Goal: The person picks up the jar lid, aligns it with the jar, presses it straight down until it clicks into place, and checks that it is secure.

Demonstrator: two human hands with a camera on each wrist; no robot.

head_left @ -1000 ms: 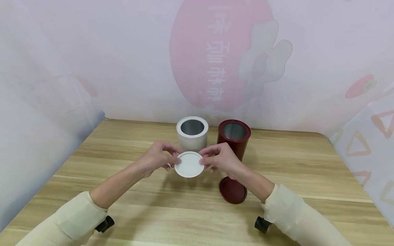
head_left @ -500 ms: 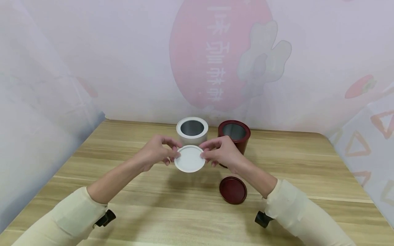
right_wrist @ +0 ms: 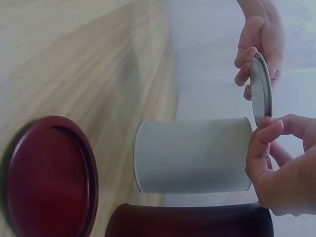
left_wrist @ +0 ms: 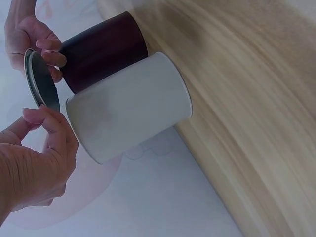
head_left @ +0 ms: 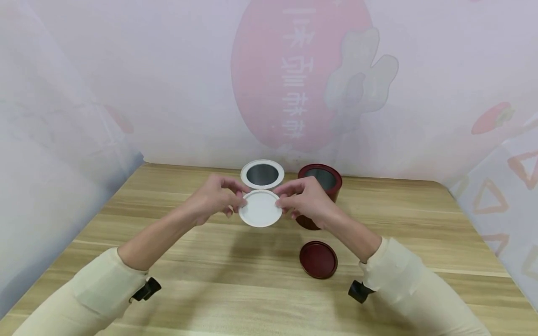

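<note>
Both hands hold a round white lid (head_left: 260, 208) by its rim, in the air just in front of and above the open white tin (head_left: 262, 173). My left hand (head_left: 218, 198) pinches the lid's left edge and my right hand (head_left: 300, 200) pinches its right edge. In the left wrist view the lid (left_wrist: 41, 81) is seen edge on beside the white tin (left_wrist: 131, 113). In the right wrist view the lid (right_wrist: 260, 89) hovers over the white tin (right_wrist: 192, 155). An open dark red tin (head_left: 321, 179) stands to the right of the white one.
A dark red lid (head_left: 318, 259) lies flat on the wooden table (head_left: 189, 280) near my right forearm. Printed pale sheets wall in the table at the back and both sides. Bare wood lies to the left and front.
Both hands have lifted the white lid up and away from me, toward the mouth of the white tin. The red tin and red lid have not moved.
</note>
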